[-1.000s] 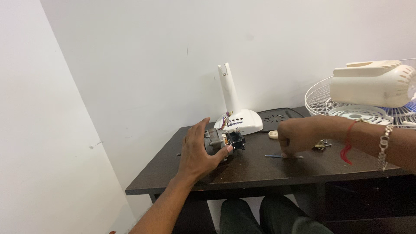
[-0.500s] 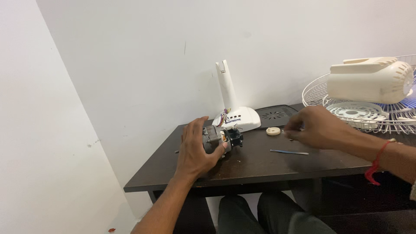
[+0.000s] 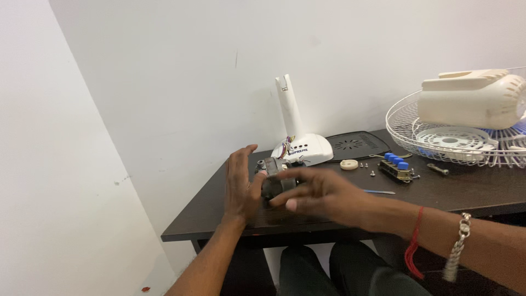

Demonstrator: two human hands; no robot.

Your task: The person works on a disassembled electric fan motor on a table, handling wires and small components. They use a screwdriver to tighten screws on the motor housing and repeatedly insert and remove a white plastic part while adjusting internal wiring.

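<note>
Grey motor point(image 3: 272, 176) between cupped hands

A plain room is serving as a makeshift repair bench: a dark wooden table point(image 3: 438, 192) is standing against a bare white wall point(image 3: 181, 71), with a dismantled fan's wire guard point(image 3: 438, 129), white stand point(image 3: 298, 137) and loose screws point(image 3: 372, 173) lying at the far right.

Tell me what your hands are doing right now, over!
Left hand cupped against the grey fan motor on the dark table, grip unclear. Right hand open, fingers spread, crossing in front of the motor. Loose screws and blue-button switch block lie apart, right.
</note>
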